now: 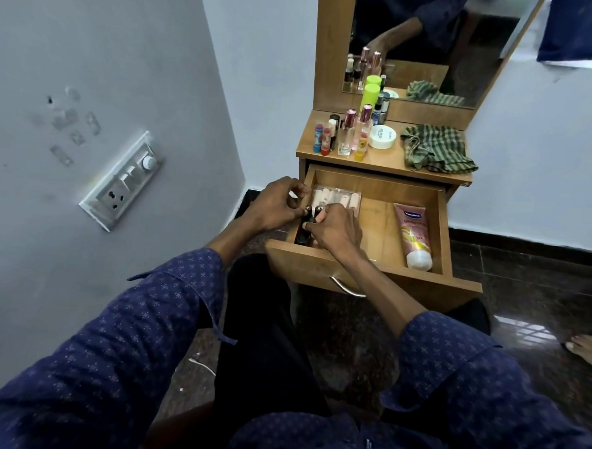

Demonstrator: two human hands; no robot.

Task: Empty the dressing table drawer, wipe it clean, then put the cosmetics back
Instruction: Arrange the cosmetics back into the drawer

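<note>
- Drawer stands pulled out at the frame's centre, below the tabletop.
- Left hand, at the drawer's left wall, pinches a small dark tube with curled fingers.
- Right hand, inside the drawer's near left corner, curls round another dark tube.
- A clear box lies just behind the hands; a pink lotion tube lies along the drawer's right side.
- On the tabletop stand bottles, a white jar and, to the right, a checked cloth.
</note>
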